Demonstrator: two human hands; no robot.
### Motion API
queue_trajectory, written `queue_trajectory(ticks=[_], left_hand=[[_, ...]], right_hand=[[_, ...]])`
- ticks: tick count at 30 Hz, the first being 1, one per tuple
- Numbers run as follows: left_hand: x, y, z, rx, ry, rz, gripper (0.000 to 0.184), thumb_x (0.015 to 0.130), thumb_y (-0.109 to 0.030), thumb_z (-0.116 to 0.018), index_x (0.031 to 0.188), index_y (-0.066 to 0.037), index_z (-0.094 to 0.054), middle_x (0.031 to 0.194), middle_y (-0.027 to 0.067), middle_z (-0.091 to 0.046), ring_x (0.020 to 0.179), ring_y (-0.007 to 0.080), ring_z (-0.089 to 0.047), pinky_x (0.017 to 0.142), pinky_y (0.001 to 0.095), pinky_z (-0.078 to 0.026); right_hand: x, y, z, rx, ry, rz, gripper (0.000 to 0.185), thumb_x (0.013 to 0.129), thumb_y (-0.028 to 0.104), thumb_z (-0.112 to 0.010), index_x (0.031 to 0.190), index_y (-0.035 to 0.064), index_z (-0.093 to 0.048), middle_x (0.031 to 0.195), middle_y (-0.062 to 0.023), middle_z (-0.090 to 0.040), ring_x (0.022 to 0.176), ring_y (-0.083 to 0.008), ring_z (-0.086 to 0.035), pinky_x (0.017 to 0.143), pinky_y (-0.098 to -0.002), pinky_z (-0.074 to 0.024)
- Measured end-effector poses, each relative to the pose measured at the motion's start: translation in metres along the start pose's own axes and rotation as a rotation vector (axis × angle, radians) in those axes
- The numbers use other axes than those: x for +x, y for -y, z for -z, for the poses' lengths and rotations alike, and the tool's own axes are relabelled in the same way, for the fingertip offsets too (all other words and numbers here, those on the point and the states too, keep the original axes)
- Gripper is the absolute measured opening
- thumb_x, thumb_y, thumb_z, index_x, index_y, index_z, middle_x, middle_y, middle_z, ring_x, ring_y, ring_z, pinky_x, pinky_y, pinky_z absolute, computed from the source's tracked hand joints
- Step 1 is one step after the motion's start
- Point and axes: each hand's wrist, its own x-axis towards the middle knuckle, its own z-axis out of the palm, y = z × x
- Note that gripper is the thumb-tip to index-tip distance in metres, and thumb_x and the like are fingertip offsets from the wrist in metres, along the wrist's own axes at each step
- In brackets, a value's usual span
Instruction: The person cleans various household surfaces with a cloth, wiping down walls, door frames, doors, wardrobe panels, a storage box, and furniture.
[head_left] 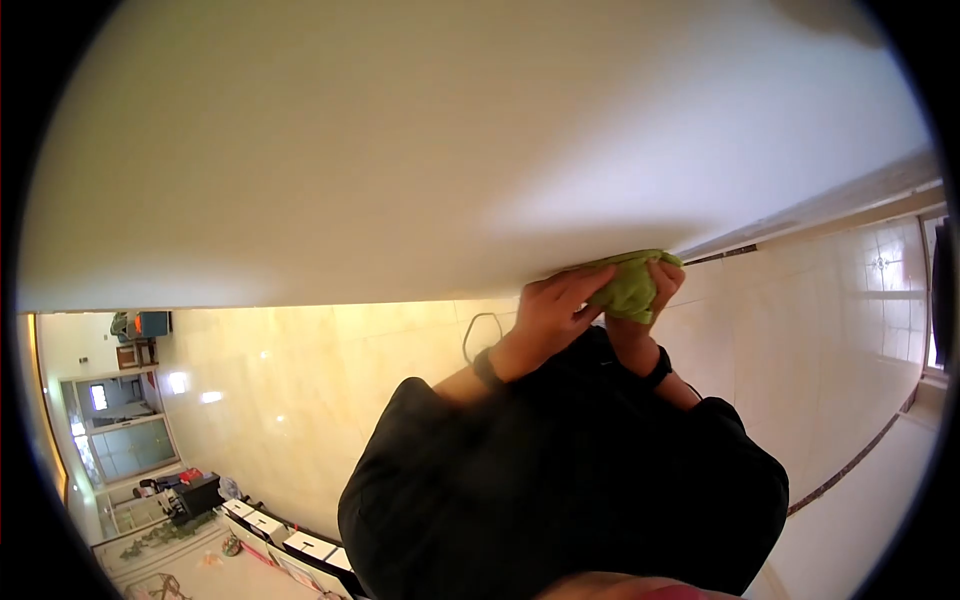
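Observation:
A crumpled green cloth (630, 291) is bunched between my two hands, close against the lower edge of a broad pale surface (340, 150). My left hand (552, 315) grips its left side, with the thumb and fingers bent over it. At the cloth's right side, my right hand (660, 290) is closed with its fingers curled around the fabric. Each wrist has a dark band. The cloth's far side and some fingertips are hidden.
The pale surface fills the upper view. Glossy cream tiles (300, 400) lie below it. White boxes (310, 545) stand in a row at lower left, near a black object (195, 497). A thin cord loop (470, 335) shows beside my left wrist.

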Motion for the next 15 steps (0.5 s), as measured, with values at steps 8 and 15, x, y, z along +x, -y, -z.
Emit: queue_trajectory(ticks=[8,15], left_hand=[[0.004,-0.014,0.016,0.03,-0.175,-0.011,0.055,0.064,0.002,-0.079,0.117,-0.004,-0.065,0.093,0.0119,-0.068,0.073,0.0255,-0.066,0.058,0.0339,-0.054],[0.043,-0.045,0.003,-0.004,-0.118,-0.088,0.055,0.067,-0.003,-0.078,0.121,-0.006,-0.063,0.094,0.0079,-0.066,0.077,0.0247,-0.066,0.063,0.0335,-0.055]], right_hand=[[0.039,0.031,0.01,-0.022,0.146,0.112,0.058,0.07,0.012,-0.082,0.118,0.0049,-0.05,0.108,-0.0154,-0.048,0.099,-0.0316,-0.05,0.087,-0.0416,-0.0427],[0.076,0.033,0.038,-0.03,0.026,0.075,0.058,0.07,0.009,-0.081,0.119,0.005,-0.05,0.11,-0.0148,-0.047,0.102,-0.031,-0.048,0.089,-0.0419,-0.0421]])
